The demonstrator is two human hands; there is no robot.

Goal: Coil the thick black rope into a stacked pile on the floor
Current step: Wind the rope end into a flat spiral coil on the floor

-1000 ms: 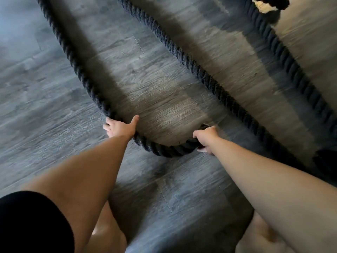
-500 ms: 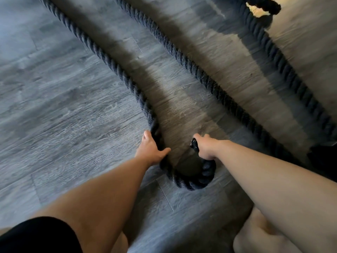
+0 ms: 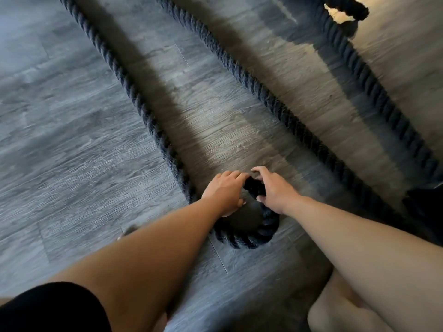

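Observation:
The thick black rope (image 3: 134, 97) runs from the top left down the grey floor and curls into a tight small loop (image 3: 249, 238) in front of me. My right hand (image 3: 275, 190) grips the rope's end at the top of that loop. My left hand (image 3: 224, 191) rests on the rope on the loop's left side, fingers curved over it and touching the rope end. Two more runs of the same rope lie to the right: one diagonal through the middle (image 3: 263, 92), another further right (image 3: 374, 97).
The floor is grey wood-look planks (image 3: 72, 164). A dark object (image 3: 424, 207) sits at the right edge where the rope runs meet. Another rope section (image 3: 345, 6) lies in a bright patch at the top right. My knees are at the bottom.
The wide curve of rope between my hands has been drawn into a tight small loop. My left hand slid right along the rope and now meets my right hand at the rope end.

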